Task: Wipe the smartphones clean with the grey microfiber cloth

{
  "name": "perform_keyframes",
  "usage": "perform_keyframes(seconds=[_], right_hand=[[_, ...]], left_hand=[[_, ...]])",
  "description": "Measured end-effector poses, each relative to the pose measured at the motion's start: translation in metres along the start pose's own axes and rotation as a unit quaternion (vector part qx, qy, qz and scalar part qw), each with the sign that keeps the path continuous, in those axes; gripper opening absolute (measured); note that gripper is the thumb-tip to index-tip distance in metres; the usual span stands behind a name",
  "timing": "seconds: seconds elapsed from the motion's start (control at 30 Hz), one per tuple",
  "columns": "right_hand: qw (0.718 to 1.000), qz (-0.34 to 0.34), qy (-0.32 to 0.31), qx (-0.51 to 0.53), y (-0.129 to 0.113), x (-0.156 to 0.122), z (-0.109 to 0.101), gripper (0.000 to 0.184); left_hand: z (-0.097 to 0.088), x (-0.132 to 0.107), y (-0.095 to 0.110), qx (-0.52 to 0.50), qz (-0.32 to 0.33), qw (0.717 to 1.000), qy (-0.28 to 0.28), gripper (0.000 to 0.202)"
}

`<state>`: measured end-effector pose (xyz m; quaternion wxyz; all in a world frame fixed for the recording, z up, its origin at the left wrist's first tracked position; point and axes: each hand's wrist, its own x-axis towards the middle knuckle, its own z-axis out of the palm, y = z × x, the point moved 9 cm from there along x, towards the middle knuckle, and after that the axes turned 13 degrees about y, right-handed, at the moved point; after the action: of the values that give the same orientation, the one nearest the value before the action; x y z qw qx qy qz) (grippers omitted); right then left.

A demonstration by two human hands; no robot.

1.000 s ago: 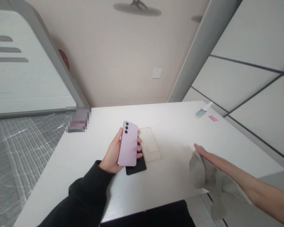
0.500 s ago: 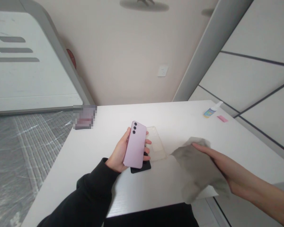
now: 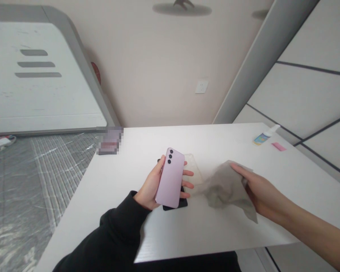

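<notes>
- Left hand, in a black sleeve: grasping the phone, palm beneath it, fingers curled round its right edge.
- Right hand, bare to the forearm: closed loosely on a cloth, fingers lying along its upper fold.
- White table: the work surface, with both hands above it; its far edge meets a beige wall.
- Grey cloth: crumpled and soft-looking, a corner drooping below the right hand, near the table top; contact with the table cannot be confirmed.
- Lilac smartphone: held back-up and tilted, above the middle of the table. Smooth, pale finish, with three dark camera lenses in a column at the upper left corner. Condition otherwise looks sound; no fine detail can be judged at this resolution.
- Black flat slab: on the table, mostly hidden beneath the phone and left hand — its exact kind cannot be told.
- Clear phone case: lying flat just right of the slab, partly behind the left fingers.
- Small spray bottle: lying on its side near the far right edge of the table, with a blue label.
- Pink rectangular piece: just beside the bottle, small and flat.
- Pixelated object: at the far left corner of the table, obscured and not identifiable.
- White wall socket: on the wall above the table.
</notes>
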<state>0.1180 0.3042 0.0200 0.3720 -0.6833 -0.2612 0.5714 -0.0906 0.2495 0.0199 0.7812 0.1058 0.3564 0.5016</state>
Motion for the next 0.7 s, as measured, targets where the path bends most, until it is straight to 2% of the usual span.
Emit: perform_keyframes(seconds=[0.03,0.1,0.17,0.27,0.37,0.43,0.53,0.6,0.63,0.67,0.7], right_hand=[[0.999,-0.043,0.007,-0.006,-0.006,0.000,-0.001,0.014],[0.984,-0.173,0.029,-0.041,-0.026,-0.007,-0.002,0.024],[0.944,-0.312,0.029,-0.107,-0.044,-0.023,0.007,0.038],[0.871,-0.452,-0.042,-0.190,-0.049,-0.048,0.045,0.058],[0.784,-0.562,-0.139,-0.223,-0.036,-0.069,0.091,0.069],[0.714,-0.628,-0.172,-0.257,-0.017,-0.082,0.115,0.080],[0.578,-0.714,-0.229,-0.321,0.021,-0.104,0.139,0.097],[0.498,-0.743,-0.283,-0.346,0.041,-0.116,0.146,0.103],[0.474,-0.750,-0.298,-0.351,0.045,-0.119,0.146,0.105],[0.466,-0.754,-0.295,-0.357,0.044,-0.117,0.147,0.107],[0.471,-0.755,-0.276,-0.363,0.038,-0.113,0.147,0.109]], left_hand=[[0.000,0.000,0.000,-0.005,0.001,1.000,-0.004,0.067],[0.001,-0.001,0.001,-0.016,0.004,1.000,-0.010,0.068],[0.002,-0.002,0.001,-0.027,0.008,1.000,-0.007,0.070],[0.004,-0.002,0.001,-0.038,0.009,0.999,0.007,0.073],[0.007,-0.002,-0.002,-0.050,0.002,0.999,0.017,0.070],[0.006,-0.001,-0.002,-0.058,0.011,0.998,0.031,0.067],[0.000,0.000,0.001,-0.074,0.041,0.994,0.070,0.061],[-0.004,0.000,-0.001,-0.079,0.036,0.993,0.085,0.056],[-0.004,0.000,-0.004,-0.078,0.026,0.993,0.087,0.055],[-0.005,0.001,-0.006,-0.077,0.017,0.993,0.088,0.054],[-0.006,0.001,-0.007,-0.078,0.015,0.993,0.092,0.054]])
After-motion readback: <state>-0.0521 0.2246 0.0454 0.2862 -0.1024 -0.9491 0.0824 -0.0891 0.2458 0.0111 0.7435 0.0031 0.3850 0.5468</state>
